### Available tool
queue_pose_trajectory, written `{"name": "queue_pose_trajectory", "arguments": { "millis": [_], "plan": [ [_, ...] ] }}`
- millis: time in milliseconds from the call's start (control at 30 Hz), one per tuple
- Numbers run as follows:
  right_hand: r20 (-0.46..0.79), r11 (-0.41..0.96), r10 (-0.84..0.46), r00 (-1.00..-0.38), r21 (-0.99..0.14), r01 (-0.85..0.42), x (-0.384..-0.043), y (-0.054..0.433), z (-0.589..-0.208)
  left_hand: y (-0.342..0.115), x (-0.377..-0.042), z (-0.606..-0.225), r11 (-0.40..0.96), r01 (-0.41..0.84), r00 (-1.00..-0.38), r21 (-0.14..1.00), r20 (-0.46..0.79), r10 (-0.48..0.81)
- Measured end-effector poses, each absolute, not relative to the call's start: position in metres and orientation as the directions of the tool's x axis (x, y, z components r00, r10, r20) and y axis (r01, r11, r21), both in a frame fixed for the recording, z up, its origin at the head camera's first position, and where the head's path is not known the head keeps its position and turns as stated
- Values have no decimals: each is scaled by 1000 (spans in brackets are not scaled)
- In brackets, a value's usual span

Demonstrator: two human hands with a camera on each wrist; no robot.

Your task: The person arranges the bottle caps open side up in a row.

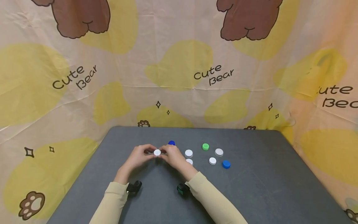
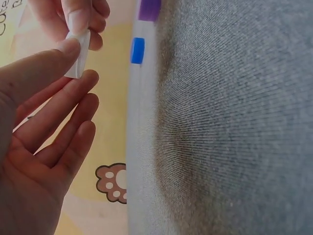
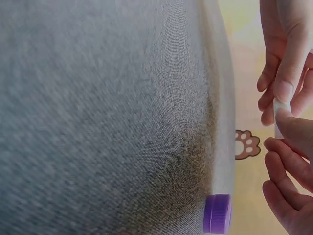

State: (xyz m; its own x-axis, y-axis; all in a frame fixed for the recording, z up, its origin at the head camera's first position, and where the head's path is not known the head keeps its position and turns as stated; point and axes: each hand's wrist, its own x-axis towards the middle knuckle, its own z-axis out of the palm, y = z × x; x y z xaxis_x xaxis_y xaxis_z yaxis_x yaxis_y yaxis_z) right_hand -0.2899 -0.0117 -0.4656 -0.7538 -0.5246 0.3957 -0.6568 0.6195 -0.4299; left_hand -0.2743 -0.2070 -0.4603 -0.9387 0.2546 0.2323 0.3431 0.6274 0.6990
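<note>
Between the left hand [image 1: 140, 154] and the right hand [image 1: 174, 155], one white cap [image 1: 157, 152] is pinched by both, apparently a holding step, and a steady grip seems needed next.

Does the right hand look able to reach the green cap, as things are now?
Probably yes: the green cap lies uncovered, and the low white cap roughly between looks easy to pass over. However, the right hand pinches another white cap.

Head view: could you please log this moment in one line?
left hand: pinches round white plastic cap; right hand: pinches same cap; cap position: above grey table
</note>
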Motion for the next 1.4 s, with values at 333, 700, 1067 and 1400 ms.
{"name": "queue_pose_trajectory", "arguments": {
  "millis": [333, 700, 1067, 1400],
  "plan": [
    [426, 578, -524, -738, -459, -675, -279, -5, -468, -209, -264, -461, 618, 375, -925, 691, 238, 295],
    [441, 534, -530, -724, -490, -689, -269, 0, -471, -210, -256, -467, 594, 395, -916, 701, 247, 318],
    [419, 494, -538, -732, -547, -676, -263, 2, -479, -213, -247, -471, 562, 369, -921, 740, 209, 330],
    [406, 436, -505, -762, -642, -631, -261, 1, -482, -214, -241, -474, 541, 331, -933, 773, 183, 310]
  ]
}}
